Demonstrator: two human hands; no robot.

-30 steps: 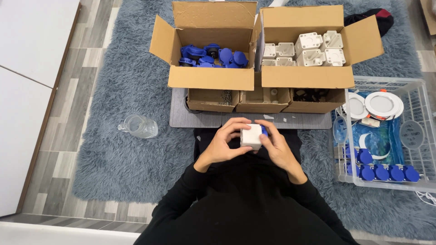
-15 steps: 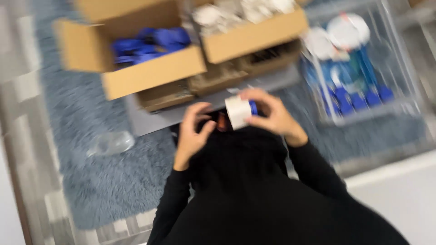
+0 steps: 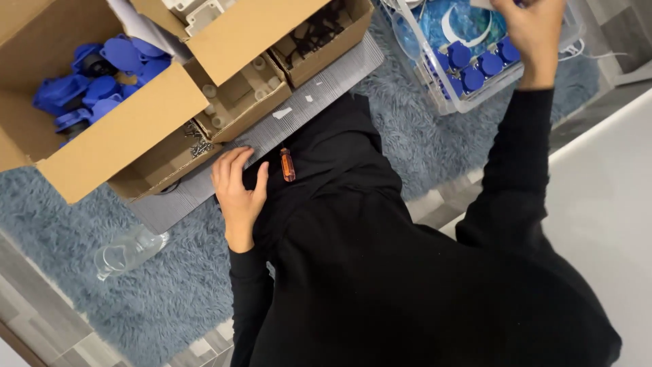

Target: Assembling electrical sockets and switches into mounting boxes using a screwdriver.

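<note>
My left hand (image 3: 238,190) lies flat with fingers apart on the edge of a grey ribbed mat (image 3: 326,88), right beside my black-clothed lap. A small orange-handled screwdriver (image 3: 288,165) rests on my lap just right of that hand. My right hand (image 3: 533,34) is stretched out to the top right, above a clear plastic basket (image 3: 451,102) holding blue round caps (image 3: 475,64). Its fingers are curled at the frame's top edge around a white box (image 3: 481,3), of which only a corner shows.
A cardboard box (image 3: 102,143) of blue parts (image 3: 102,68) stands at the top left. Next to it are a second box (image 3: 238,47) and smaller open boxes (image 3: 238,102). A clear plastic bottle (image 3: 129,250) lies on the blue-grey rug (image 3: 170,292). A white surface (image 3: 611,204) lies to the right.
Both hands held the white box in front of me. Now my right hand has carried it out over the clear basket and my left hand has dropped onto the mat. The view has tilted.
</note>
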